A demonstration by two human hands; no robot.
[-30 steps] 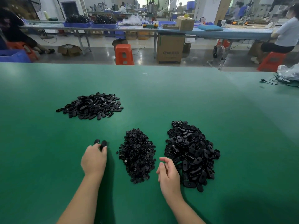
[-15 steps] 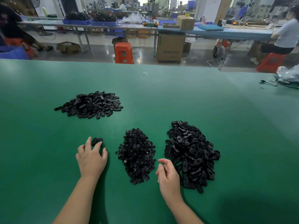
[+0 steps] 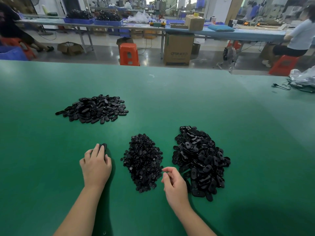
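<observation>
Nearest, the right hand (image 3: 174, 183) hovers loosely curled between two piles, holding nothing I can make out. The left hand (image 3: 95, 166) lies palm down on the green table (image 3: 221, 116) and pinches a black oval part (image 3: 104, 147), which pokes out past its fingertips. Beyond are the small-piece pile (image 3: 143, 160), the shell pile (image 3: 201, 159) and the far pile (image 3: 93, 109).

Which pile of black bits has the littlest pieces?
The middle pile, between the left hand and the right hand. Its pieces are tiny and roundish; the far pile and the right pile hold bigger oval ones.
</observation>
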